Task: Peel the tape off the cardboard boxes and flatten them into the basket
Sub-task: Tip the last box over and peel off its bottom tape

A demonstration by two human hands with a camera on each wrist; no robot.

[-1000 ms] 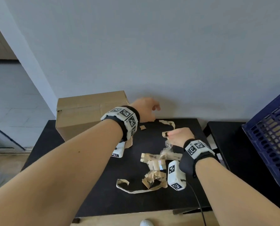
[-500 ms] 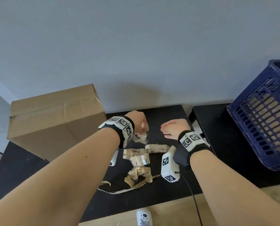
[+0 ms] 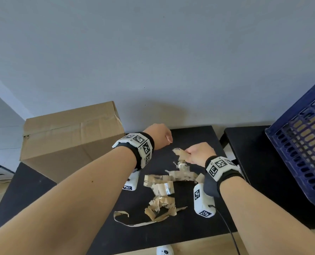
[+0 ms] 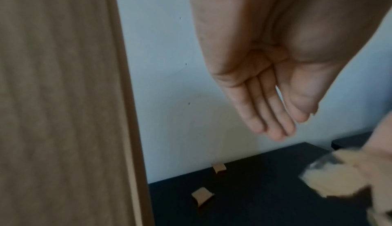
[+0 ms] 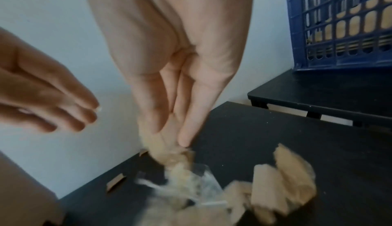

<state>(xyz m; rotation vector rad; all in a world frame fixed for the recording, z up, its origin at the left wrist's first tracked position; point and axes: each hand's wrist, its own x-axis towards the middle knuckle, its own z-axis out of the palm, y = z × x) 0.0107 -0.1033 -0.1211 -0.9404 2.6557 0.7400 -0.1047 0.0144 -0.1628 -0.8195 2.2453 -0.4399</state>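
A closed brown cardboard box [image 3: 70, 144] stands at the back left of the black table [image 3: 189, 229]; its side fills the left of the left wrist view [image 4: 59, 95]. My left hand [image 3: 168, 142] hovers just right of the box, fingers straight and empty [image 4: 292, 125]. My right hand [image 3: 188, 153] pinches a crumpled strip of brown tape [image 3: 180, 154] between thumb and fingers [image 5: 176, 139]. The strip hangs blurred [image 5: 176, 160] above a pile of peeled tape [image 3: 162, 184]. The blue basket [image 3: 303, 144] stands at the right.
The basket sits on a second black table [image 3: 248, 144], and brown cardboard shows through its slots [image 5: 339, 21]. Small cardboard scraps [image 4: 202, 194] lie near the wall. A long tape strip [image 3: 134, 222] curls at the table's front. A wall stands close behind.
My hands were close together with the left pinching tape; the left has since let go and drawn away toward the box. The right hand now holds the strip.
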